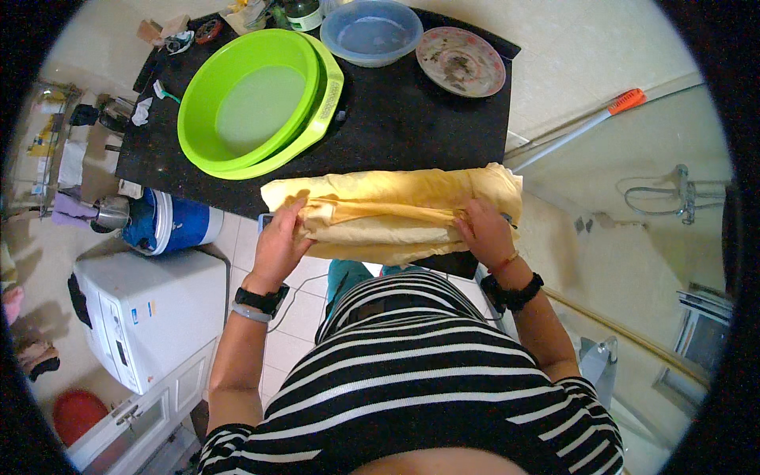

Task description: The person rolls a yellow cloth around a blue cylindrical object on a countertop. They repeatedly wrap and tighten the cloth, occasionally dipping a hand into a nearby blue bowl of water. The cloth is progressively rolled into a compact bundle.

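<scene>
A yellow cloth [392,187], folded in long layers, lies along the front edge of a black countertop [386,124]. My left hand [284,236] grips its left part, thumb below and fingers on top. At the right part my right hand [485,233] holds the same cloth, the fingertips bent over a raised fold. Between the hands this fold runs nearly straight, with paler layers below it. The lower edge of the cloth hangs in front of my body. What the cloth covers cannot be seen.
Green plastic basins [249,107], the upper holding cloudy liquid, stand back left. Behind are a translucent blue basin [373,29] and a soiled plate [461,62]. A small brush [160,90] lies at the left. A white appliance [154,309] and blue bucket [178,222] stand left of the counter.
</scene>
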A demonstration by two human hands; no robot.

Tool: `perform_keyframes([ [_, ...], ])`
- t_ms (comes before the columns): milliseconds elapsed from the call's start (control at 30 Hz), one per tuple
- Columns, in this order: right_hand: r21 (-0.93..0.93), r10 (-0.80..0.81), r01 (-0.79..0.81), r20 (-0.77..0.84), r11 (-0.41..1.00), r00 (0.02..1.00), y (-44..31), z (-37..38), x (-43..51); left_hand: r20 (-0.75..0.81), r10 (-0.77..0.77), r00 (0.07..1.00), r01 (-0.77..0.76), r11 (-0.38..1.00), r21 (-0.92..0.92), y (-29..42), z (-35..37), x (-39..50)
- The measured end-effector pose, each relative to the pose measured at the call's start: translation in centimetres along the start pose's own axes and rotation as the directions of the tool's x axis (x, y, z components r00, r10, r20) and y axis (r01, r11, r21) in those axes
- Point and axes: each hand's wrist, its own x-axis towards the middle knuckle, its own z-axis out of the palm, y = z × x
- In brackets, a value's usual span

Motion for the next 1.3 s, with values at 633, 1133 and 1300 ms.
perform_keyframes([
  [633, -0.123, -0.392, 0.394, 0.044, 0.911, 0.919, 1.3, -1.2, -0.2, 0.108, 0.278, 0.955, -0.289, 0.950, 0.113, 1.9, 1.6, -1.6],
  [1133, -0.415, -0.657, 0.556, -0.152, 0.720, 0.738, -4.6, -11.6, 3.8, 0.270, 0.318, 0.909, -0.350, 0.934, 0.076, 4.4, -3.3, 1.7],
  [1300, -0.676, -0.728, 0.455, -0.178, 0.580, 0.662, -5.4, -19.2, 3.9, 0.099, 0.516, 0.851, -0.522, 0.852, 0.047, 6.9, -4.9, 5.1],
])
